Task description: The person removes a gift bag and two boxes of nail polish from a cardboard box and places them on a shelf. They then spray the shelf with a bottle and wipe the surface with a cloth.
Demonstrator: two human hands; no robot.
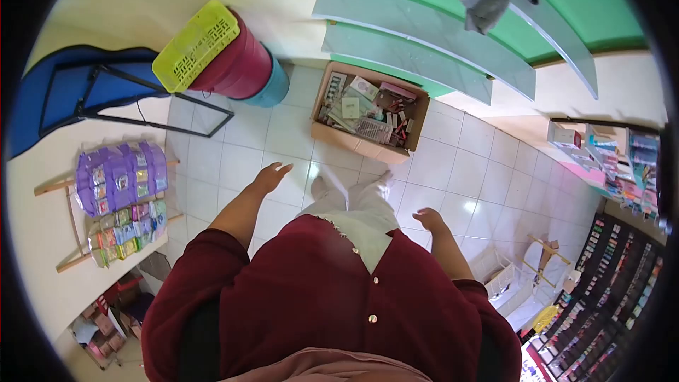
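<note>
My left hand (271, 177) hangs over the tiled floor, holding nothing, its fingers stretched and apart. On the other side, my right hand (429, 219) is low beside my leg, empty, with fingers loosely bent and apart. Both are clear of any object. The nearest thing ahead of my feet is an open cardboard box (362, 143) on the floor, filled with small packaged goods, including pale boxes, clear packs and slim tubes that look like cosmetics. Pale shelves (424, 28) rise behind it against a green wall. A grey cloth (488, 0) drapes over the top shelf.
Left of the box, a yellow-green basket (194, 46) sits on a red bin (240, 64) and blue bin (271, 83). A folded blue table (42, 106) leans there. Purple pocket organizers (120, 177) hang at left. Stocked racks (608, 276) stand at right.
</note>
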